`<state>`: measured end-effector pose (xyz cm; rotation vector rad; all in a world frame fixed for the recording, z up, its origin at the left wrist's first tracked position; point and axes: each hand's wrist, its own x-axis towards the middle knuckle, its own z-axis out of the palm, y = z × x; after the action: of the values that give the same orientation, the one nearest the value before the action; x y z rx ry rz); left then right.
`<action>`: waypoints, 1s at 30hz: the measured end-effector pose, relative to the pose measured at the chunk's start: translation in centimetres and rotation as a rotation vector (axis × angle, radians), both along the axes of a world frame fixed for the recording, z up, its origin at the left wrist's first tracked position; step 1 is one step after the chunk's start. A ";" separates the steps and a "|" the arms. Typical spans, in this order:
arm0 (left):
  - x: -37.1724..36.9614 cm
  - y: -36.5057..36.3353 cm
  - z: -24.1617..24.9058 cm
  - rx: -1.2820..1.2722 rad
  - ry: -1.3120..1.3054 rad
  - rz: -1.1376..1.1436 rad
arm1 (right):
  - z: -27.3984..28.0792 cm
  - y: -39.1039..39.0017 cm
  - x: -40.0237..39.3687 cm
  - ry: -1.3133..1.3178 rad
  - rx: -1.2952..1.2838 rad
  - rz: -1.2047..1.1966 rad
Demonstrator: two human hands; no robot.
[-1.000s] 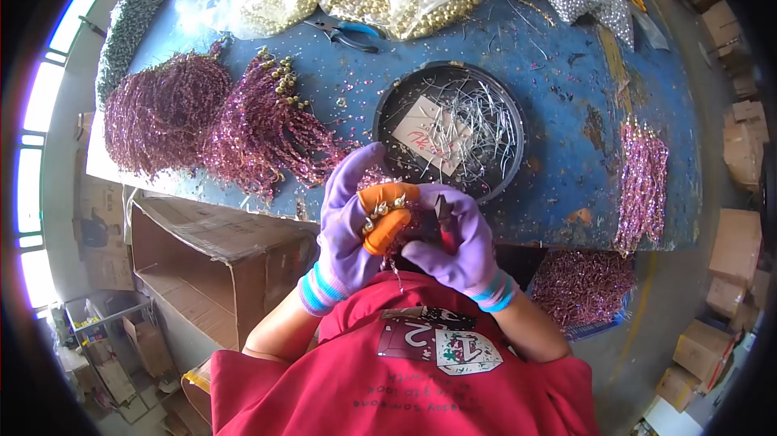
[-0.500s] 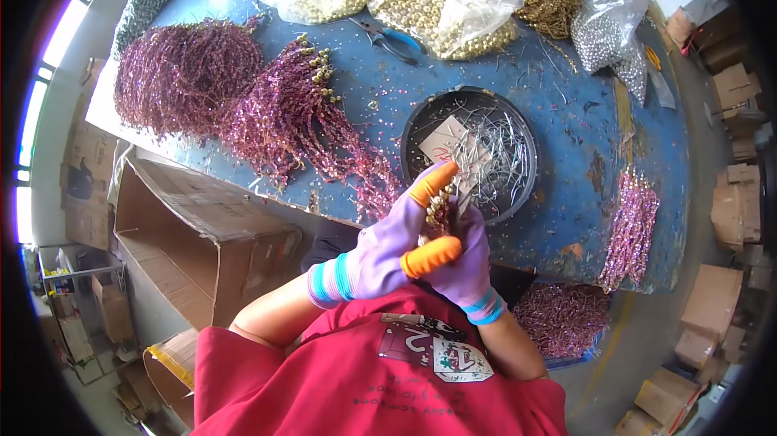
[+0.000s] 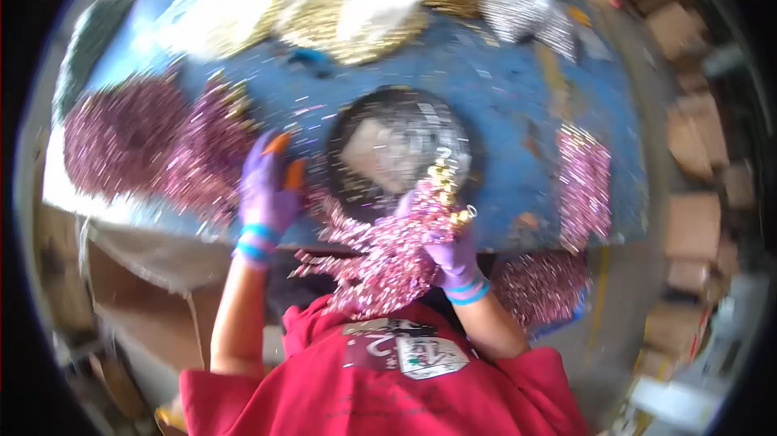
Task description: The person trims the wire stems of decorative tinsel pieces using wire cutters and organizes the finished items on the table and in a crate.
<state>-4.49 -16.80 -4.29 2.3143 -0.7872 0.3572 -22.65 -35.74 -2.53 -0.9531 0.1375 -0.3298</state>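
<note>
My right hand, in a purple glove with a blue-striped cuff, is closed around a bunch of pink glittery strands. Gold beads cluster at the bunch's upper end, and its loose ends fan out to the left above my lap. To the left, my left hand wears a matching glove with orange fingertips. It appears empty, fingers stretched and apart, at the right edge of a pile of pink strands with gold bead ends. Motion blur softens both hands. Behind the held bunch is a round black tray containing silvery wires and a piece of cardboard.
A thicker pink bundle lies at the table's left, and another pink bunch at its right. Bags of gold beads and silver beads line the back, near blurred pliers. An open cardboard box stands below left.
My hands, together before, are now apart: the left has moved left towards the strand pile. The right now shows the pink bunch spread out. The whole view has shifted.
</note>
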 end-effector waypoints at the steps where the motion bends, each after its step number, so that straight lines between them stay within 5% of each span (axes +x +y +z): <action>1: 0.1 0.3 -0.4 0.038 -0.040 -0.013 | 0.7 -0.8 -0.8 0.027 0.123 -0.056; 5: 1.1 1.9 -1.8 0.093 -0.043 -0.066 | 4.8 -7.8 -5.0 -0.118 -0.056 -0.008; 9: 0.9 2.1 -1.5 0.075 -0.053 -0.094 | 10.4 -13.2 -11.9 0.263 -0.430 -0.295; 10: 0.9 2.3 -1.5 0.087 -0.067 -0.106 | 11.6 -15.1 -14.0 0.455 -0.252 -0.434; 11: 0.9 2.3 -1.7 0.098 -0.082 -0.117 | 12.0 -16.2 -15.8 0.445 -0.655 -0.518; 13: 1.1 2.2 -2.1 0.073 -0.088 -0.117 | 14.5 -19.3 -17.8 0.666 -0.953 -0.621; 15: 1.1 2.2 -2.2 0.074 -0.110 -0.110 | 14.7 -22.2 -18.3 0.709 -0.993 -0.776; 19: 0.8 1.9 -1.6 0.093 -0.126 -0.085 | 14.4 -27.1 -14.0 0.840 -1.072 -0.669; 24: 0.4 1.6 -0.6 0.049 -0.094 -0.111 | 6.7 -33.2 -9.8 0.936 -1.330 -0.531; 27: 0.5 1.8 -0.3 0.037 -0.122 -0.122 | 8.2 -31.8 -7.7 1.116 -1.758 -0.566; 30: 0.4 2.1 0.5 0.106 -0.089 -0.162 | 8.5 -30.6 -7.4 0.775 -1.949 -0.737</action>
<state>-4.10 -14.72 -3.83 2.3252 -1.0536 0.3555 -30.02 -66.35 5.99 -2.9590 1.0102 -0.7695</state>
